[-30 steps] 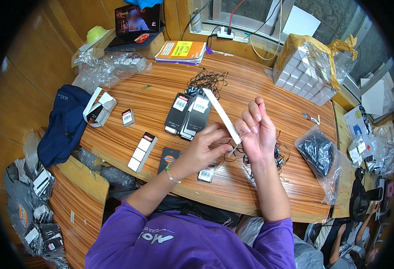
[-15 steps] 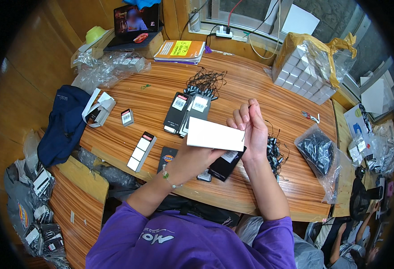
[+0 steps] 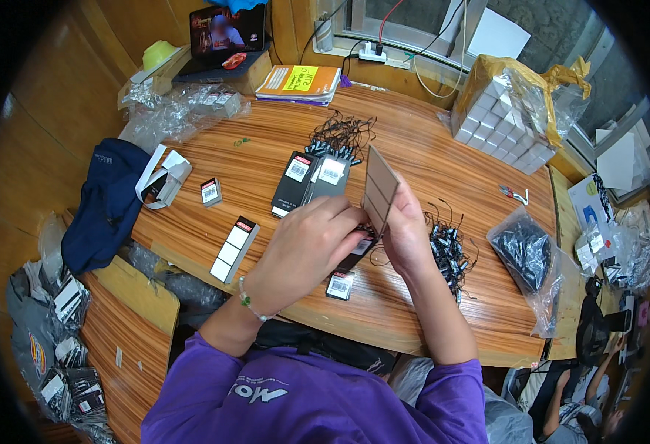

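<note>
My right hand (image 3: 406,226) is closed around a flat hang tag (image 3: 381,189), tilted nearly upright, its pale panelled face toward the left. The fingers of my left hand (image 3: 314,240) are pinched at this tag's lower edge; what they grip is hidden. Just below those fingertips is a black tag (image 3: 356,259), partly covered, and a thin dark cord loops beside it. Nearer me lies a small stack of labelled tags (image 3: 339,285). Beyond my left hand are black tags (image 3: 293,181) and grey tags (image 3: 330,175) with bunched black cords (image 3: 339,135) at their far end.
A tangle of black cords (image 3: 452,255) lies right of my right hand, then a clear bag (image 3: 523,248) and pliers (image 3: 513,194). On the left are a label stack (image 3: 234,250) and smaller stack (image 3: 210,192). White boxes (image 3: 499,129) fill a bag at the back right.
The hang tag has turned from lying pale and flat over my left hand to standing tilted in my right. My left hand has shifted to its lower edge, and my right hand has closed.
</note>
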{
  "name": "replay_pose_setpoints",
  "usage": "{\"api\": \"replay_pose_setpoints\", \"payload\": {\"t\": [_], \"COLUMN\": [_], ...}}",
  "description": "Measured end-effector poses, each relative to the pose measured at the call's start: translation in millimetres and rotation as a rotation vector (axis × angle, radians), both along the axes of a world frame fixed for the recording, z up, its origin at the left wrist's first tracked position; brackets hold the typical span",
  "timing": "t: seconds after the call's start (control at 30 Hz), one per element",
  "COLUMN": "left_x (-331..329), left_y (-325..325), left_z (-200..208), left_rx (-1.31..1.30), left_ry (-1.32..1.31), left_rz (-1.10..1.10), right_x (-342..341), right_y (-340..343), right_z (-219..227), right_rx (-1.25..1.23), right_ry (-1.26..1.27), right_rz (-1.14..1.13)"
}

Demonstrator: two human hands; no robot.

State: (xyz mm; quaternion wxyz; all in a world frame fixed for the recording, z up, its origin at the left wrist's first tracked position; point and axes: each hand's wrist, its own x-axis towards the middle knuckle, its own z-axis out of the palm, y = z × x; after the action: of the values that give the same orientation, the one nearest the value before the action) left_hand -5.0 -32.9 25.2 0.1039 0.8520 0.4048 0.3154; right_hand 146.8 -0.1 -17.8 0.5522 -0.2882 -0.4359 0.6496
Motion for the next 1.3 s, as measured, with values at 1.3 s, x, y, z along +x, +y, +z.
{"api": "replay_pose_setpoints", "payload": {"t": [1.3], "left_x": [5], "left_y": [8], "left_z": [-18], "left_rx": [-0.042], "left_ry": [-0.140], "left_rz": [0.028], "right_x": [-15], "right_y": [5], "right_z": [-36], "right_rx": [0.272], "right_ry": [-0.303], "right_rz": [-0.358]}}
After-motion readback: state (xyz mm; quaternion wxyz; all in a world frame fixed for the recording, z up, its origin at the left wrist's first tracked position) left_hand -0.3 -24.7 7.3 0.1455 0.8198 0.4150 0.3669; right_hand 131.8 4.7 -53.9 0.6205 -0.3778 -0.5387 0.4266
